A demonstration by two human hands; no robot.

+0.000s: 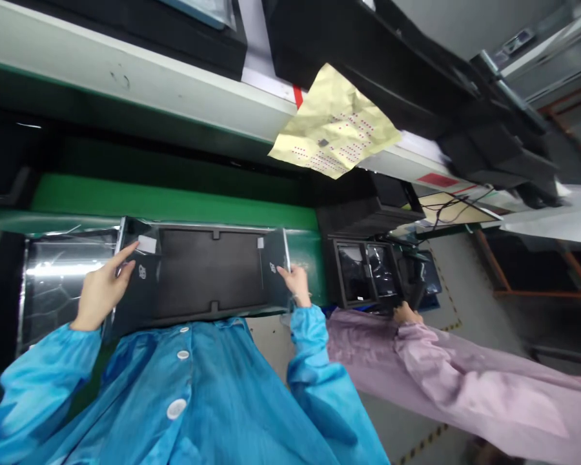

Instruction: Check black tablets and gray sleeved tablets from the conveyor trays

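My left hand (101,284) has its thumb and forefinger at the edge of a thin dark panel (138,303), which stands tilted and bears a white label and a small pale mark. My right hand (296,283) grips a second thin dark panel (274,252) by its outer edge, thumb on the face with a similar mark. Between the two panels lies a shallow black tray (213,271) with notched edges. Both panels stand at the tray's ends, and I cannot tell whether their lower edges touch it. The fingers behind each panel are partly hidden.
Shiny film-covered panels (68,271) lie to the left on the green bench (174,197). At the right, a co-worker in a pink sleeve (430,361) reaches toward a black tray (339,271) of screens. A yellow paper sheet (339,126) hangs from the shelf (150,81) above.
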